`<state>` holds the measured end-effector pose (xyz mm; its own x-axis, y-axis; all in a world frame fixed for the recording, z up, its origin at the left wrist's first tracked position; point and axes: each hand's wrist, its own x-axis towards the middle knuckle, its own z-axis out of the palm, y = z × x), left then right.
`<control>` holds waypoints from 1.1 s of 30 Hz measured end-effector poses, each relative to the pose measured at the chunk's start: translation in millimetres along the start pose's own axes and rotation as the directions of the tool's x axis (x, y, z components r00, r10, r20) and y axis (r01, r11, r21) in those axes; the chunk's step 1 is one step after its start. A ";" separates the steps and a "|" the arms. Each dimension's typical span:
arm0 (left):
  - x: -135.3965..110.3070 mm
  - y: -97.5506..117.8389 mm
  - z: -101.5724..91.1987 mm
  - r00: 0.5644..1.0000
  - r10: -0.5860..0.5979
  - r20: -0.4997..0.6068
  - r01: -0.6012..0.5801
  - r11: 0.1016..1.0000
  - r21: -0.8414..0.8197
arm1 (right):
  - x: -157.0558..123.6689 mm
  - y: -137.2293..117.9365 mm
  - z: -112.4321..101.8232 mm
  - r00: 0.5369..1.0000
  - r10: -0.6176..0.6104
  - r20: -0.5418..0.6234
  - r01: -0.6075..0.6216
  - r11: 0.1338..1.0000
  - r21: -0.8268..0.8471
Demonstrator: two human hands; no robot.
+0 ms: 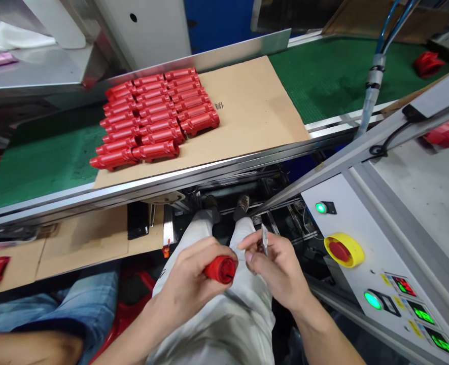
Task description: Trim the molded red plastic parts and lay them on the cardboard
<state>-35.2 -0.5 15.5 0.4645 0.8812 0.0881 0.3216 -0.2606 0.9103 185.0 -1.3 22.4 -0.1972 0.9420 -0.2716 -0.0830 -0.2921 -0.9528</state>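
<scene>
My left hand [194, 268] is wrapped round a red plastic tube-shaped part [219, 269], its round end turned up toward me. Close by on the right, my right hand [275, 266] pinches a small blade [264, 239] with a pale, shiny face between thumb and fingers; its exact kind is hard to make out. The two hands are a short gap apart, above my lap. Beyond them, rows of similar red parts [158, 109] lie side by side on a cardboard sheet [254, 106].
The cardboard rests on a green conveyor belt [323, 76] with a metal edge. At right stands a control panel [323, 233] with a red emergency stop button [340, 250]. A black phone [138, 219] lies on a lower shelf. Another person's arm [30, 350] is at lower left.
</scene>
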 end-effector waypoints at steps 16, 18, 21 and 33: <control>5.4 -9.2 0.4 0.989 -0.092 -0.119 -0.048 0.556 -0.829 | -19.3 21.6 -4.4 0.997 0.046 -0.065 -0.048 0.998 -0.029; 4.9 -9.1 0.7 0.987 -0.059 -0.150 -0.091 0.561 -0.823 | -19.0 19.9 1.7 0.997 0.002 -0.082 -0.003 1.000 -0.014; 2.7 -8.9 0.6 0.988 -0.040 -0.152 -0.103 0.559 -0.823 | -18.4 12.6 7.2 0.995 -0.061 -0.077 0.056 0.996 -0.064; -1.0 -6.0 5.7 0.956 0.121 -0.266 -0.260 0.772 -0.580 | -32.7 -5.5 -9.1 0.988 -0.013 0.152 0.069 0.926 -0.372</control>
<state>-33.0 -2.1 7.6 0.2634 0.9161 0.3024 -0.3511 -0.2009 0.9145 200.8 -29.0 35.3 -0.3422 0.9096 -0.2358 0.2728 -0.1440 -0.9512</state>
